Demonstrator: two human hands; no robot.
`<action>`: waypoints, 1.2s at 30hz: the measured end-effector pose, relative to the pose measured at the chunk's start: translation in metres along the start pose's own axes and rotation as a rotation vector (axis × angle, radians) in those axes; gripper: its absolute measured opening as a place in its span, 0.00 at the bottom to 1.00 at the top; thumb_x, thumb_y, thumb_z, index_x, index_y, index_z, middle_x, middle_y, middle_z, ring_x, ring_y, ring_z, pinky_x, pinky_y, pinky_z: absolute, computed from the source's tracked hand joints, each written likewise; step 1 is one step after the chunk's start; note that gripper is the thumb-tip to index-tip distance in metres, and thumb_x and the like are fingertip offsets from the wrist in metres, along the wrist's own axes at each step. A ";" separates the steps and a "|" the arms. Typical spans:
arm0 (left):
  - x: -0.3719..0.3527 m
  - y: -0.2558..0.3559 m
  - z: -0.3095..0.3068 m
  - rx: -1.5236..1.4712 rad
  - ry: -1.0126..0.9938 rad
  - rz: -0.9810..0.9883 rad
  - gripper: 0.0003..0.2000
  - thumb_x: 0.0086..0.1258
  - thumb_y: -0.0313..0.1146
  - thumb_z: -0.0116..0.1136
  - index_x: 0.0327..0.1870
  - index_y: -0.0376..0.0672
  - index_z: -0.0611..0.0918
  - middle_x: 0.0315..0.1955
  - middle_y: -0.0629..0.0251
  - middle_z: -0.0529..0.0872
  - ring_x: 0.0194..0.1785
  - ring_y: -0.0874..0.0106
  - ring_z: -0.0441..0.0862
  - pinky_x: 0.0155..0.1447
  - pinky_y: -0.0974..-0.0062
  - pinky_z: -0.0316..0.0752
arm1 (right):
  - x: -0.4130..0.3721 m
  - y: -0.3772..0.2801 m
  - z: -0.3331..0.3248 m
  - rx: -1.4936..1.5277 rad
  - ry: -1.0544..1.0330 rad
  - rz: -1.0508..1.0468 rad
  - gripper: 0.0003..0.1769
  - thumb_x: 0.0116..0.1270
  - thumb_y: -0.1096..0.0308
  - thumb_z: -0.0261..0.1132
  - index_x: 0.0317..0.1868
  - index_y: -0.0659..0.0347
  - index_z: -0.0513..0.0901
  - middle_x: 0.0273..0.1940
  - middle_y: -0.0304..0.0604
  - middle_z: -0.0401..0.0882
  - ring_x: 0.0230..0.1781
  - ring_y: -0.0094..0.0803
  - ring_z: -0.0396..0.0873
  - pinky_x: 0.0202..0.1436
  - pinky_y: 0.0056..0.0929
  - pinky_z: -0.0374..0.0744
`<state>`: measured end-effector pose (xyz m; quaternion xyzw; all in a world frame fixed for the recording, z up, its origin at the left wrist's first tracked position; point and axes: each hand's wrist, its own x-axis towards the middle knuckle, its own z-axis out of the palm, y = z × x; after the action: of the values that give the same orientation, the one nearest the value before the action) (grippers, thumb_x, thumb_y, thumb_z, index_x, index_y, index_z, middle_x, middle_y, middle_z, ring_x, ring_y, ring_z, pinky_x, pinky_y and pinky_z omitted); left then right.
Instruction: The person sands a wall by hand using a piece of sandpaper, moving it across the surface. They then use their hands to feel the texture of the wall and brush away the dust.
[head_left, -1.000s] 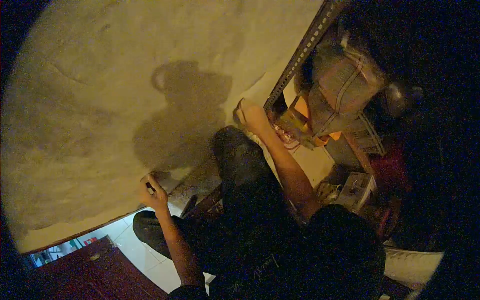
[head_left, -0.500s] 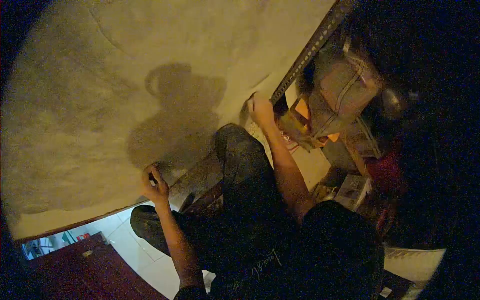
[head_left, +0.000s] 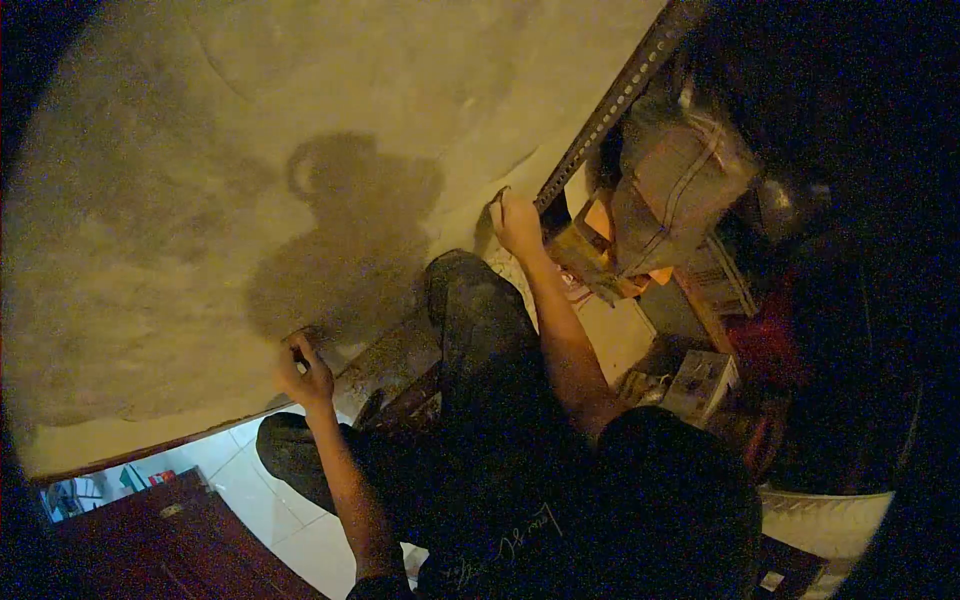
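My left hand (head_left: pixel 307 372) is at the lower part of a pale, stained wall (head_left: pixel 130 300). Its thumb and fingers curl toward each other around a small dark gap; anything pinched there is too small to make out. Higher up, my right hand (head_left: pixel 518 227) is near the wall's right side, close to a perforated metal angle bar (head_left: pixel 600 120). Its fingers are drawn together at the wall, and their grip is partly hidden. A large shadow of head and arms falls on the wall between my hands. My knee in dark trousers (head_left: pixel 470 300) is raised between my forearms.
Right of the bar, a shelf holds a grey zipped bag (head_left: pixel 685 175), a yellowish box (head_left: pixel 585 245) and a small pale box (head_left: pixel 703 382). A dark red panel (head_left: pixel 170 545) and white floor tiles (head_left: pixel 300 535) lie at lower left. The far right is very dark.
The view has shifted very slightly, so the scene sits a little further left. Both hands keep nearly the same pose and place at the wall.
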<state>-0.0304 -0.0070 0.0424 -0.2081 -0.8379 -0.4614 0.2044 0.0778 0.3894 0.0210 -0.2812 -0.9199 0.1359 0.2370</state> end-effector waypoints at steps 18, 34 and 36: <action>-0.007 -0.006 0.002 0.084 0.049 -0.020 0.11 0.73 0.37 0.55 0.34 0.39 0.83 0.24 0.63 0.84 0.25 0.70 0.77 0.31 0.74 0.71 | 0.002 -0.017 -0.026 -0.002 -0.261 -0.080 0.13 0.64 0.62 0.59 0.35 0.67 0.76 0.32 0.61 0.78 0.33 0.58 0.78 0.39 0.51 0.77; -0.005 -0.013 0.004 -0.027 -0.038 -0.152 0.10 0.73 0.35 0.55 0.36 0.40 0.84 0.29 0.62 0.87 0.28 0.71 0.81 0.33 0.74 0.73 | 0.004 0.020 -0.008 0.042 -0.123 -0.317 0.12 0.65 0.63 0.58 0.35 0.65 0.73 0.31 0.60 0.77 0.32 0.60 0.77 0.37 0.53 0.75; -0.004 -0.008 0.004 -0.011 -0.028 -0.134 0.10 0.73 0.35 0.55 0.36 0.40 0.84 0.29 0.61 0.87 0.28 0.71 0.81 0.33 0.74 0.73 | 0.005 0.031 0.006 -0.005 -0.011 -0.161 0.12 0.64 0.63 0.59 0.35 0.65 0.73 0.30 0.59 0.76 0.32 0.59 0.76 0.38 0.52 0.75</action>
<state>-0.0325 -0.0083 0.0329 -0.1591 -0.8500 -0.4759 0.1604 0.0853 0.4167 0.0061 -0.2061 -0.9412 0.1155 0.2415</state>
